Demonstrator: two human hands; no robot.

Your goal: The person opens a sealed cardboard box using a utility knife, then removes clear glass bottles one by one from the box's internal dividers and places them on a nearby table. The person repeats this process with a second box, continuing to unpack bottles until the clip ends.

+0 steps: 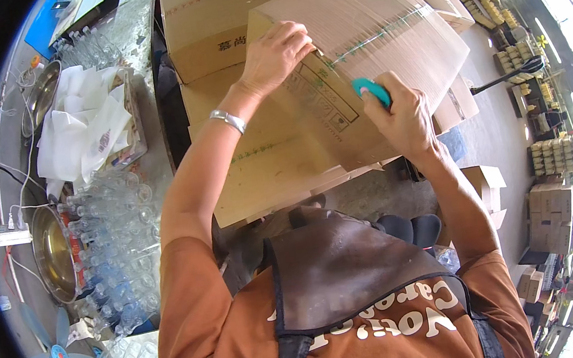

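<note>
A large brown cardboard box (383, 36), taped along its seam, lies tilted on top of other boxes in front of me. My left hand (275, 54) presses on its near left corner, fingers curled over the edge; a silver bracelet (229, 120) circles that wrist. My right hand (401, 117) grips a small teal tool (371, 89), its tip touching the box's side panel near the printed label. I cannot make out the tool's blade or tip.
More cardboard boxes (208, 23) are stacked beneath and behind. On the left stand several clear glass bottles (116, 230), a metal bowl (52, 253), white plastic bags (84, 122) and a small blue fan (56, 354). Stacked cartons (555, 216) line the floor at right.
</note>
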